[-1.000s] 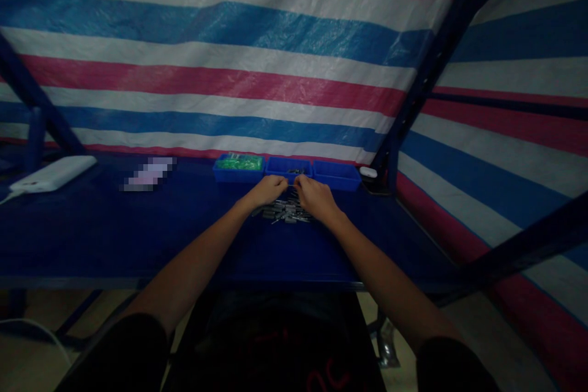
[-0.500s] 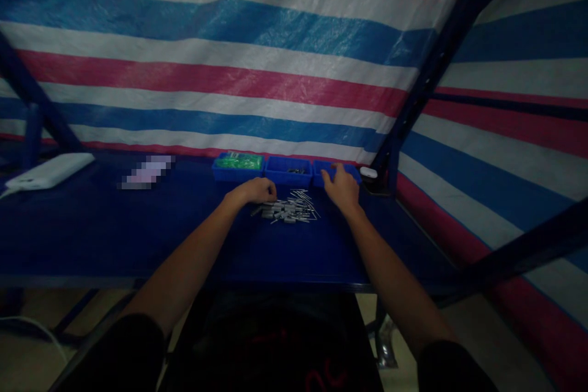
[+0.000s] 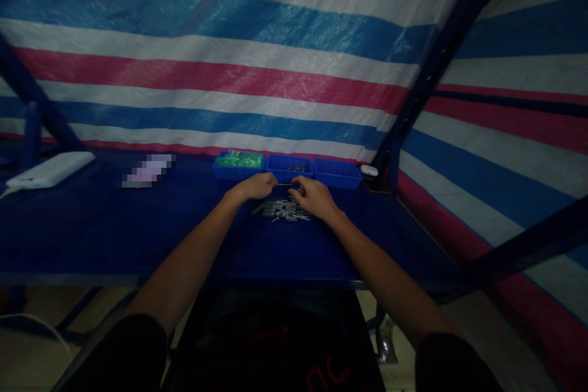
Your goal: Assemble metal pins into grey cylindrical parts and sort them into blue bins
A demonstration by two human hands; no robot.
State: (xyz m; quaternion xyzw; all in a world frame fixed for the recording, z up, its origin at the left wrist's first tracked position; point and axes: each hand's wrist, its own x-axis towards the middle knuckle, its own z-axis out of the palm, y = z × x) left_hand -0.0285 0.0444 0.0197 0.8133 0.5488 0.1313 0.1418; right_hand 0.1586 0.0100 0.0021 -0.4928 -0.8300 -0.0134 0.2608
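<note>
My left hand [image 3: 258,186] is closed at the back edge of a pile of small metal parts [image 3: 285,211]. From its fingertips a thin metal rod [image 3: 284,184] sticks out to the right, roughly level. Facing it, my right hand [image 3: 316,197] hovers over the right side of the pile. Its thumb and index finger are curved and apart, close to the rod's right end; whether they touch it is hard to make out. Short grey cylinders and thin rods make up the pile, partly covered by my right hand.
Behind the pile stand three blue bins: one with green packaging [image 3: 239,160], a middle bin [image 3: 289,175] with a few metal parts, and a right bin [image 3: 337,181]. A white case [image 3: 369,170] lies beside them. Farther left are a white device [image 3: 51,170] and a blurred-out item [image 3: 147,171].
My right hand has come from over the right bin, left and towards me, to the rod and pile. My left hand has barely moved; the rod now shows at its fingertips.
</note>
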